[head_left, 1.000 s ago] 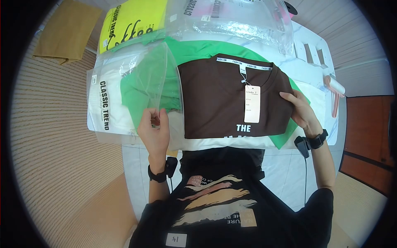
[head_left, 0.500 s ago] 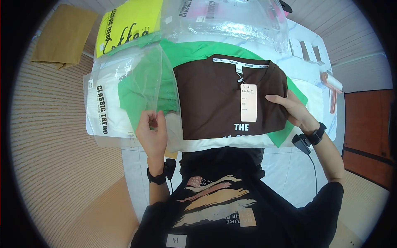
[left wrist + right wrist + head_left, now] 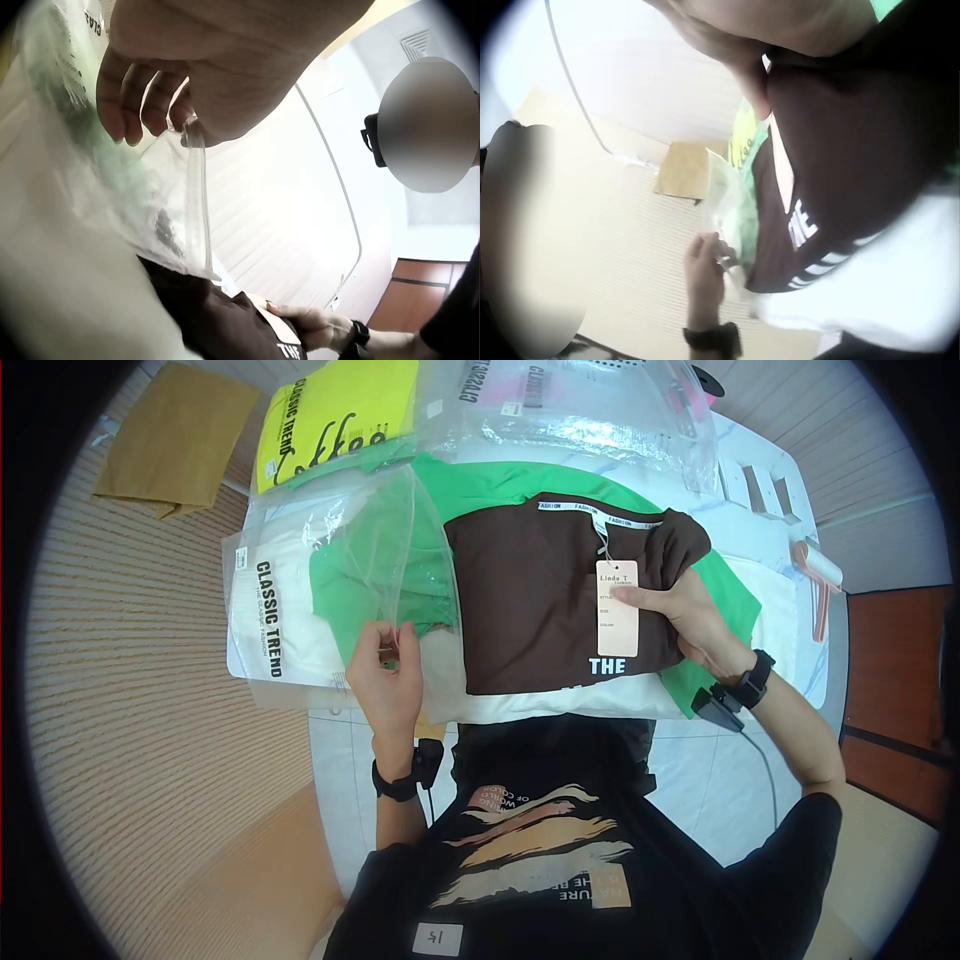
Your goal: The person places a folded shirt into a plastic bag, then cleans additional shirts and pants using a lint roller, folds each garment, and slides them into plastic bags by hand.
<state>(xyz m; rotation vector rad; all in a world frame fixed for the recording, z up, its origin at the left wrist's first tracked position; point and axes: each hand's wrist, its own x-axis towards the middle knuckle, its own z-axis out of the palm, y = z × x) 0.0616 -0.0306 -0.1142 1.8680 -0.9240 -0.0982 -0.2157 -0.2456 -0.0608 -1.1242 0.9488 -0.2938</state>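
Observation:
A folded brown T-shirt with white lettering lies in the middle, a pale hang tag on its front. My right hand grips its right side, thumb on top across the tag and fingers hidden beneath; the cloth bunches near the neckline. My left hand pinches the open edge of a clear plastic bag printed "CLASSIC TREND". In the left wrist view, the bag's edge hangs from the thumb and fingertips, close to the shirt. The bag's mouth borders the shirt's left side.
Green cloth and white cloth lie under the brown shirt. Behind are a bagged yellow garment and further clear bags. A lint roller and white holders sit at right; a brown paper bag is far left.
My right hand has slid inward along the shirt, its thumb coming onto the tag, and the shirt's right side has bunched up. The left hand keeps its pinch on the bag.

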